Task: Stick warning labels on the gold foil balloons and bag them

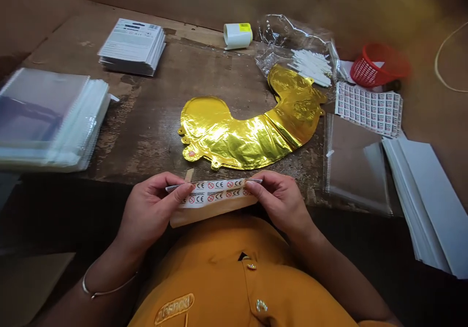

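Observation:
Between my hands, just off the table's front edge, is a sticker sheet (215,198) printed with rows of CE marks and red prohibition symbols. Its lower part is plain backing. My left hand (155,205) pinches the left end between thumb and fingers. The right end is gripped the same way by my right hand (280,198). Beyond the sheet, a flat gold foil balloon (244,137) lies curved across the table, with small tabs along its edge. One tab at its left end carries a small reddish mark.
Clear plastic bags (44,117) are stacked at left, behind them printed cards (129,44). A white roll (237,35) stands at the back. At right are white sticks (312,66) in plastic, a red basket (376,66), another sticker sheet (369,107), a clear sleeve (354,166) and white cards (431,195).

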### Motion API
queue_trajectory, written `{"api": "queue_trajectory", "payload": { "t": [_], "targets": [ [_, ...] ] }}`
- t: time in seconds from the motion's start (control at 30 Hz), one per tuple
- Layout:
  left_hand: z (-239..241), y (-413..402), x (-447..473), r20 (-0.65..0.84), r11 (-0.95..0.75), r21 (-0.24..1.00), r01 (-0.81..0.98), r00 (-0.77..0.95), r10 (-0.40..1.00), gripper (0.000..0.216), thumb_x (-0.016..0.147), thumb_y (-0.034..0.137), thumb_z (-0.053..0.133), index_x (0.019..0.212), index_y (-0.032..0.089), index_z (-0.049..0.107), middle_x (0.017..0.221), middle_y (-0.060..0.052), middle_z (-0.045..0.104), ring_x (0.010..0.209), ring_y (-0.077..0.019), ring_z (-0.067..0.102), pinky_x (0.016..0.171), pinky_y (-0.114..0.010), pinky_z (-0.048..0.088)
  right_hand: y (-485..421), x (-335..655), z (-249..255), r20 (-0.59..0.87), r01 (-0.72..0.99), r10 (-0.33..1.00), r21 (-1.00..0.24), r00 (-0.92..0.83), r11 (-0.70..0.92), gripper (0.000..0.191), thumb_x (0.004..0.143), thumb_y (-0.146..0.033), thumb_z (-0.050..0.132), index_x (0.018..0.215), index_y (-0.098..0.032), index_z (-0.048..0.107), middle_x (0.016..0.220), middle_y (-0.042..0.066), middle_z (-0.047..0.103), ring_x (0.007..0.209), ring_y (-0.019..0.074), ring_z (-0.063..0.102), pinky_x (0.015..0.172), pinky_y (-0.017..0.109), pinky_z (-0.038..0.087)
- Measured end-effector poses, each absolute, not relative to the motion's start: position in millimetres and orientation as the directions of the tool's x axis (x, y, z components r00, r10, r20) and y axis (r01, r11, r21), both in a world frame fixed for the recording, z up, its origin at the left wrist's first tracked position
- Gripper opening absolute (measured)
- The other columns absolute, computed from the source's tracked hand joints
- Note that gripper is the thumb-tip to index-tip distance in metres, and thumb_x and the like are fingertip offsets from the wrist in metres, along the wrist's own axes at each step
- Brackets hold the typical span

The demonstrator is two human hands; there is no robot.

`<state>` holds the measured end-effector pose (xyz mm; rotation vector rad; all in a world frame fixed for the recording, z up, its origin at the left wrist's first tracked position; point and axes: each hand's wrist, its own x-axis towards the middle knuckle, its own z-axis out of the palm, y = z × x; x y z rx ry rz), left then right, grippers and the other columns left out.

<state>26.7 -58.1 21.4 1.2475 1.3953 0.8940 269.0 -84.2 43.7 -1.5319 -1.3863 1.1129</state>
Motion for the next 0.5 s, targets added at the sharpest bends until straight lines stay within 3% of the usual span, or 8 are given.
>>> {"api": "queue_trajectory", "payload": {
  "t": [0.17,0.3,0.5],
  "targets": [
    [20.4,-59.9,26.6,-0.114,0.111,0.949,0.295,-0.006,0.993,0.016,0.074,0.037,0.076,0.074,0.023,0.069,0.065,0.004,0.068,0.055,-0.0084,0.058,0.049,-0.015,0.044,-82.8,272.9,42.0,-0.208,0.195,0.973,-0.963,-0.095,-0.187,0.015,0.081,-0.032,0.066,0.081,-0.018,0.07,0.074,0.001,0.07,0.068,0.014,0.062,0.063,0.025,0.049],
    [16.6,-58.9,26.5,-0.156,0.129,0.955,0.268,0.085,0.984,0.018,0.069,0.036,0.079,0.074,0.022,0.068,0.067,0.003,0.068,0.057,-0.0107,0.058,0.049,-0.018,0.046,-84.1,273.7,41.0,-0.097,0.272,0.995,-0.958,0.0,-0.094,0.008,0.082,-0.023,0.065,0.081,-0.019,0.072,0.078,0.0,0.071,0.073,0.0134,0.063,0.067,0.023,0.05],
    [4.8,-54.0,14.1,-0.092,0.082,0.909,0.408,0.004,0.996,0.024,0.075,0.043,0.072,0.07,0.021,0.062,0.066,0.004,0.064,0.059,-0.0132,0.059,0.052,-0.023,0.049,-87.0,267.3,37.5,-0.007,0.334,1.0,-0.942,0.018,-0.013,0.012,0.086,-0.021,0.061,0.083,-0.019,0.072,0.08,0.001,0.072,0.075,0.0136,0.065,0.069,0.023,0.05]
  ]
}}
